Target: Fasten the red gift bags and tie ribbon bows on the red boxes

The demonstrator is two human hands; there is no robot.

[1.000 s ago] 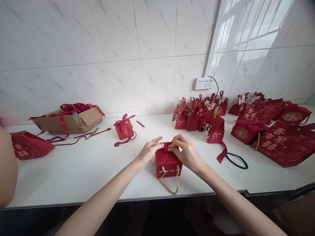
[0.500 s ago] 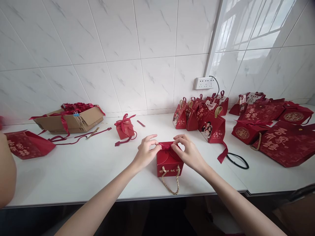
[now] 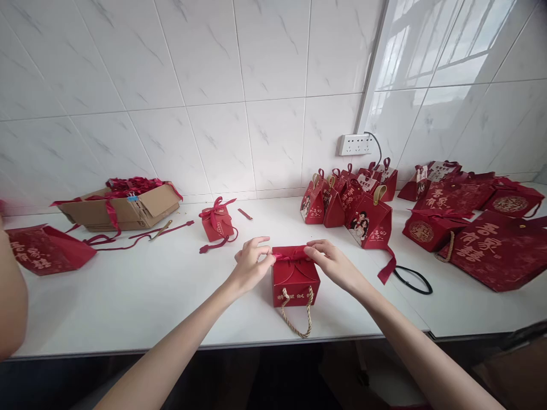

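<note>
A small red gift box (image 3: 296, 280) with gold lettering stands near the front edge of the table, its twisted gold rope handle (image 3: 294, 329) hanging down in front. Across the top of the box lies a red ribbon (image 3: 289, 255). My left hand (image 3: 253, 263) pinches the ribbon's left part between thumb and forefinger. On the other side my right hand (image 3: 331, 261) holds the ribbon's right part with its fingertips at the box's top right corner. Both hands are level, one on each side of the box.
Behind to the left, a red box with a bow (image 3: 216, 221) stands beside a cardboard box (image 3: 123, 212) of ribbons. Several red gift boxes (image 3: 370, 219) and larger red bags (image 3: 498, 250) fill the right. A black loop (image 3: 413, 279) lies nearby. Someone's arm (image 3: 12, 296) shows at far left.
The ribbon across the box top now looks wider and flatter, spread between my fingers. My right hand has moved slightly right, its fingers flatter. The box has stayed in place.
</note>
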